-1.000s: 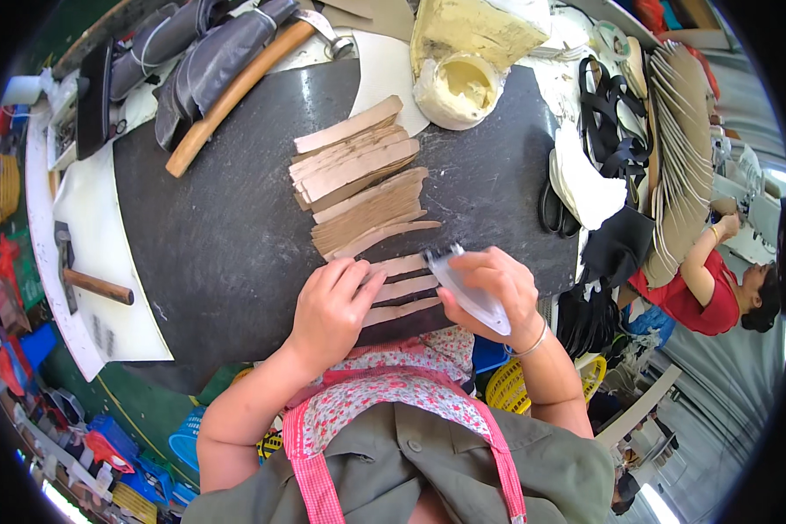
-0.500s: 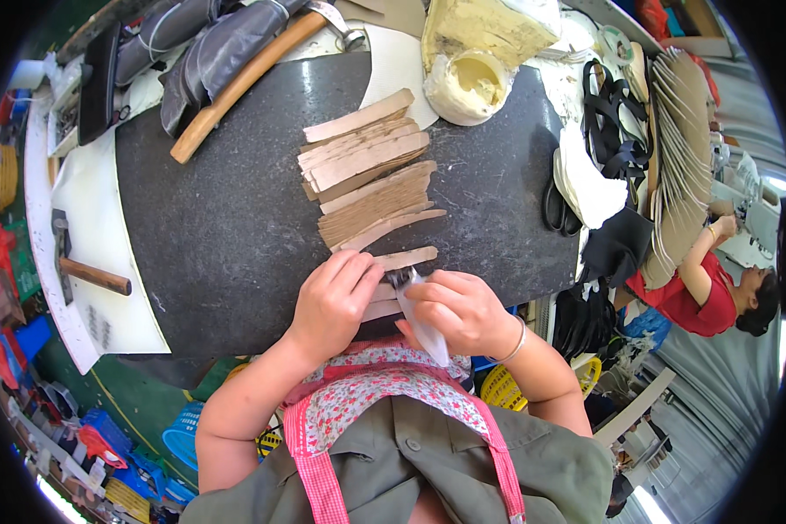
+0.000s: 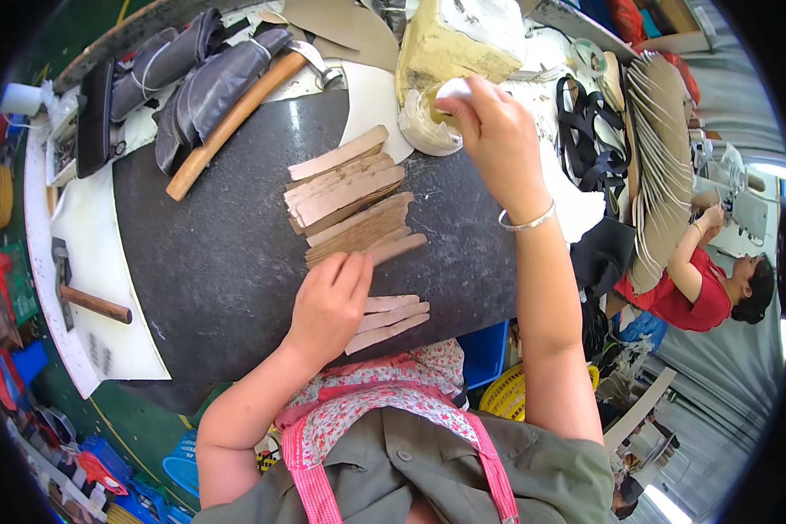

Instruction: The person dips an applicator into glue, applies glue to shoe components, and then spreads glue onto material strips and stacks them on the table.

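My left hand [image 3: 330, 301] has its fingers closed on the left end of a pinkish-tan strip [image 3: 400, 248], at the near edge of a stack of such strips [image 3: 358, 229]. Further back lies another stack [image 3: 345, 190], fanned and overlapping. Closer to my body, several loose strips [image 3: 391, 321] lie side by side. My right hand [image 3: 505, 144] is raised over a round pot [image 3: 428, 140] of pale yellowish stuff. In its fingers is a brush [image 3: 453, 88] with a whitish handle; its tip is hidden at the pot.
A black mat [image 3: 210, 244] covers the table. Dark rolled material and a wooden-handled hammer [image 3: 236, 127] lie at the back left, a smaller hammer [image 3: 96, 301] at the left edge. Black straps [image 3: 589, 144] and fanned tan sheets [image 3: 659, 175] are right. A co-worker in red [image 3: 703, 284] sits beyond.
My right hand has moved from the near strips up to the pot with the brush. My left hand has stayed low, now on a strip at the stack. The table's things appear shifted slightly left.
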The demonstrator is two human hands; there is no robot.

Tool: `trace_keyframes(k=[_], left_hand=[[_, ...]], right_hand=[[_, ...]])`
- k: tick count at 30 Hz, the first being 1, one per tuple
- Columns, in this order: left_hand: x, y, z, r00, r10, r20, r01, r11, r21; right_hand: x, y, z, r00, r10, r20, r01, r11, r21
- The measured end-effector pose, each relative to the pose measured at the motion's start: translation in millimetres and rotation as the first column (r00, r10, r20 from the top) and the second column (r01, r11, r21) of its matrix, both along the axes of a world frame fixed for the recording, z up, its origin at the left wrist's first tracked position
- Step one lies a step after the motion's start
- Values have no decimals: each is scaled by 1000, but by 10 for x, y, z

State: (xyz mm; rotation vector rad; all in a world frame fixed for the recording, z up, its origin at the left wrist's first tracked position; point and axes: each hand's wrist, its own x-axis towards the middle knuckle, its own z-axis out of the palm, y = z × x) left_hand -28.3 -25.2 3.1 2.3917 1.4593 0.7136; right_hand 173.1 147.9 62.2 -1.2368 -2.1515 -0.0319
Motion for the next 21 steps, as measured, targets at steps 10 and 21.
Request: trace_keyframes(k=[10,21], left_hand=[[-67,-6,-22,987,-158,-3,158,987,-34],[-7,9,62,979,-161,-123,147,983,-111]], right_hand=[[320,-725,227,706,-422,-569,28,819,-573],[293,-1441,-211,947,250,-202,-299,916,-267]])
